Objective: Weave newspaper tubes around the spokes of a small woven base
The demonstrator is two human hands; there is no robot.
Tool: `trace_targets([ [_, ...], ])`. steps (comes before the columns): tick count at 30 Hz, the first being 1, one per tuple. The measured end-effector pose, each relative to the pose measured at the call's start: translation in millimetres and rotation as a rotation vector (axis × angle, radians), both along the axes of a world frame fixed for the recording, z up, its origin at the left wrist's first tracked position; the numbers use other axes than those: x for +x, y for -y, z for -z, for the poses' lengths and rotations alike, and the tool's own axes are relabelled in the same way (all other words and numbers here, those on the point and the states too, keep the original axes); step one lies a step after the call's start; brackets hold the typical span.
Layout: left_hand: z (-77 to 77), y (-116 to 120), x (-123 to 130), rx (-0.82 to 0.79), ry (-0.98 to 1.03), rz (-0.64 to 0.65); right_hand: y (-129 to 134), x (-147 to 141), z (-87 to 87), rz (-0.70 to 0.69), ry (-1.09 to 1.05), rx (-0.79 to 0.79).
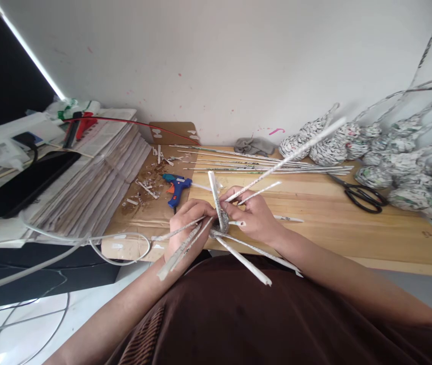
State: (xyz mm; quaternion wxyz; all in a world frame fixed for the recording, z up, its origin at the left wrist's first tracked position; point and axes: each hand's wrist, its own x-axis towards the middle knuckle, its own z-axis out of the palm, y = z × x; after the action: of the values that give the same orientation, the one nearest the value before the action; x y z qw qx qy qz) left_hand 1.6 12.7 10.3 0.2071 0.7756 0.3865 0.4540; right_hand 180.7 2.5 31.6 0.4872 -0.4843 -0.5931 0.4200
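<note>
Close to my body, above the table's front edge, is a small woven paper piece (221, 222) with several rolled newspaper sticks fanning out of it. My left hand (191, 223) is closed on the left side of this piece, its fingertips pressed near the woven centre. Several sticks cross over that hand. My right hand (256, 215) pinches a long paper stick (284, 161) near its lower end, beside the weave. That stick slants up to the right. Two more sticks (246, 261) point down towards my dark brown clothing. My fingers partly cover the woven centre.
A blue glue gun (180, 190) lies on cardboard (124, 223) with paper scraps. Loose paper sticks (238, 161) and a grey cloth (253, 146) lie behind. Black scissors (363, 196) and several woven paper balls (329, 150) are at right. Stacked newspapers (113, 167) and a phone (29, 182) stand left.
</note>
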Motion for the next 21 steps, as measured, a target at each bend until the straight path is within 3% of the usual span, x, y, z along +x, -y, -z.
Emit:
trace_targets([
  [9, 3.5, 0.4, -2.8, 0.035, -0.040, 0.003, -11.3, 4.0, 11.4, -0.130, -0.088, -0.180],
  [21, 0.9, 3.1, -0.8, -0.027, 0.006, 0.001, -11.4, 14.0, -3.5, -0.245, 0.114, -0.029],
])
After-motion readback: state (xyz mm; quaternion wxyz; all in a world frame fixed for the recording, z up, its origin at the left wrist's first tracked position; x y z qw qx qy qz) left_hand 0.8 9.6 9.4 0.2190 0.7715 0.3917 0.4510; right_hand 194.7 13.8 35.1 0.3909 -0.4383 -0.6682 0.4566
